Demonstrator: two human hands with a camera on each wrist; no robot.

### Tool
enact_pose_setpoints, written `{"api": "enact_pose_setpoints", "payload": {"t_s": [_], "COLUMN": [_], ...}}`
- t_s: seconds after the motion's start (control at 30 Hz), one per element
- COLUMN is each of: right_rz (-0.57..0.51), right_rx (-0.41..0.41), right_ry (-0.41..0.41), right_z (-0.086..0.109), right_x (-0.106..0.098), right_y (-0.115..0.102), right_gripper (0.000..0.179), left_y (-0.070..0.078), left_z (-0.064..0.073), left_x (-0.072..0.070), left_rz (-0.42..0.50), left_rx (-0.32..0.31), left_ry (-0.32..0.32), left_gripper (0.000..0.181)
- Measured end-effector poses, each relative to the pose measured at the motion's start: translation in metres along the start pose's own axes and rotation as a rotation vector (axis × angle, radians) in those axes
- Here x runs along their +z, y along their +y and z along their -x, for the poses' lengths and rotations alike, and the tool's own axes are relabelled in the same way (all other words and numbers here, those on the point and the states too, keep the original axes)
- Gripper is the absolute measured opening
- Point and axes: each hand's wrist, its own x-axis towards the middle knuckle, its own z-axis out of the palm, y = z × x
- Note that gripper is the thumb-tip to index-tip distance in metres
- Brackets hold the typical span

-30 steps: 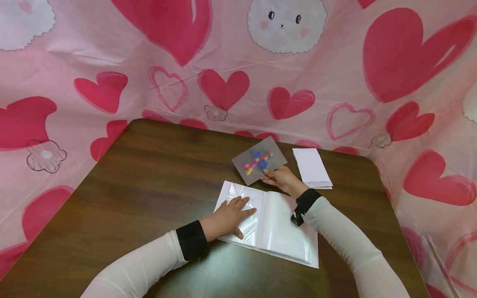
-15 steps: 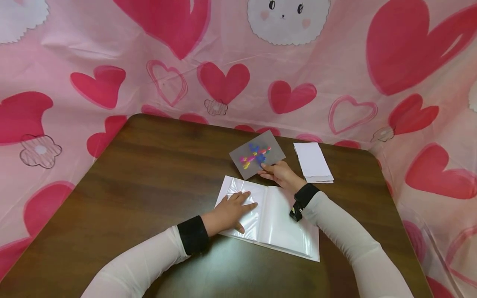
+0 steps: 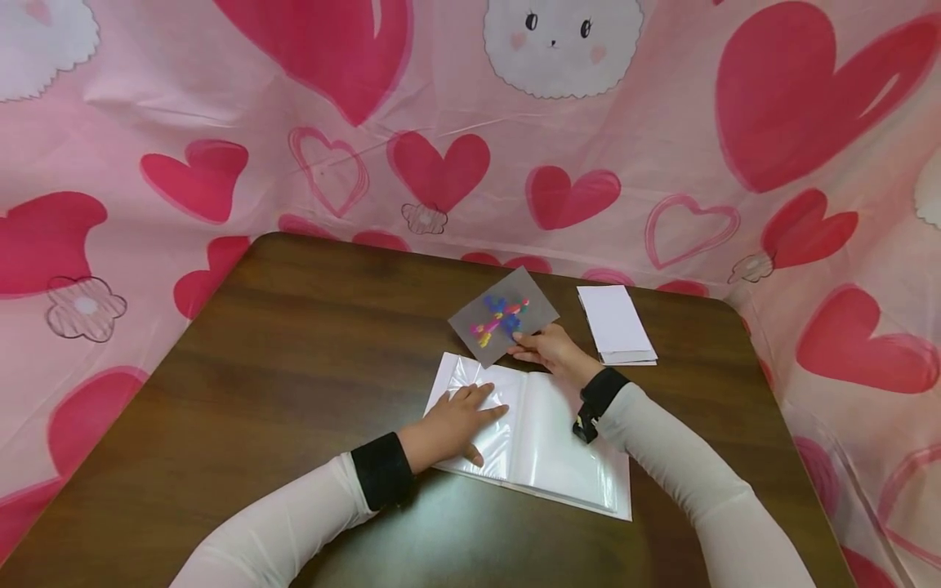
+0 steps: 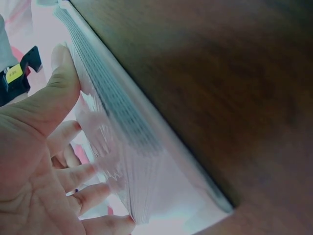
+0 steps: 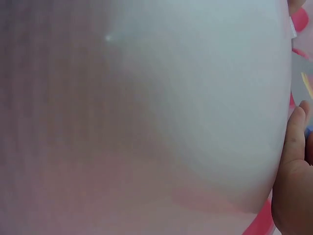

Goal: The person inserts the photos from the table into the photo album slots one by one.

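Observation:
An open photo album [image 3: 566, 441] with clear plastic sleeves lies on the table. My left hand [image 3: 452, 425] rests with spread fingers on its left page; in the left wrist view the thumb [image 4: 61, 73] lies by the edge of the layered sleeves [image 4: 112, 98]. Beyond the album's top edge, my right hand [image 3: 547, 347] pinches a grey photo [image 3: 478, 314] by its lower right part. The photo bears a colourful blue, pink and yellow figure. In the right wrist view a glossy album page [image 5: 195, 98] fills most of the picture, with the right hand [image 5: 296, 171] at the right edge.
A stack of white cards [image 3: 616, 322] lies at the back right of the brown wooden table [image 3: 294, 351]. Behind and beside the table hangs a pink cloth [image 3: 316, 73] printed with hearts.
The right hand has shifted the photo slightly left, close to the album's top edge. The left hand stays on the left page.

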Motion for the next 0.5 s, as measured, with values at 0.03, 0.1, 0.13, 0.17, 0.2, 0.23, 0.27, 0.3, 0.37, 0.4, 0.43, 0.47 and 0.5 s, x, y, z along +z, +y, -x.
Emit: {"api": "enact_pose_setpoints", "payload": {"t_s": [0.03, 0.1, 0.13, 0.17, 0.2, 0.23, 0.27, 0.3, 0.37, 0.4, 0.43, 0.47, 0.5], "right_rz": [0.025, 0.082, 0.114, 0.148, 0.185, 0.224, 0.265, 0.303, 0.362, 0.388, 0.411, 0.426, 0.431], "right_rx": [0.000, 0.016, 0.030, 0.049, 0.069, 0.082, 0.088, 0.088, 0.075, 0.064, 0.052, 0.043, 0.035], "right_ry": [-0.002, -0.001, -0.003, -0.002, 0.004, 0.009, 0.007, 0.002, -0.013, -0.026, -0.042, -0.055, -0.062], "right_z": [0.001, 0.002, 0.003, 0.003, 0.004, 0.004, 0.003, 0.003, 0.001, 0.001, 0.000, 0.000, 0.000], "right_x": [-0.001, -0.003, -0.004, -0.005, -0.007, -0.008, -0.009, -0.010, -0.012, -0.013, -0.014, -0.015, -0.016], "right_y": [0.001, 0.002, 0.002, 0.001, 0.000, -0.001, -0.002, -0.003, -0.006, -0.008, -0.009, -0.009, -0.010], "right_gripper": [0.040, 0.038, 0.036, 0.034, 0.030, 0.027, 0.024, 0.022, 0.020, 0.020, 0.020, 0.021, 0.023], "left_y": [0.001, 0.001, 0.001, 0.001, 0.001, 0.001, 0.001, 0.001, 0.001, 0.001, 0.001, 0.001, 0.001], "left_z": [0.000, 0.000, 0.000, 0.000, 0.000, 0.000, 0.001, 0.001, 0.001, 0.001, 0.000, 0.000, 0.000], "left_x": [0.000, 0.001, 0.001, 0.002, 0.002, 0.002, 0.002, 0.002, 0.002, 0.003, 0.003, 0.003, 0.003], "left_rz": [-0.002, -0.003, -0.005, -0.005, -0.007, -0.005, -0.002, -0.002, 0.002, 0.004, 0.011, 0.014, 0.016], "left_rx": [-0.002, -0.003, -0.001, -0.001, 0.000, 0.000, -0.002, -0.003, -0.007, -0.008, -0.011, -0.012, -0.011], "left_ry": [-0.001, 0.000, 0.002, 0.003, 0.006, 0.008, 0.010, 0.011, 0.007, 0.005, 0.001, -0.002, -0.005], "left_gripper": [0.087, 0.087, 0.087, 0.087, 0.087, 0.087, 0.087, 0.087, 0.087, 0.087, 0.087, 0.087, 0.087]}}
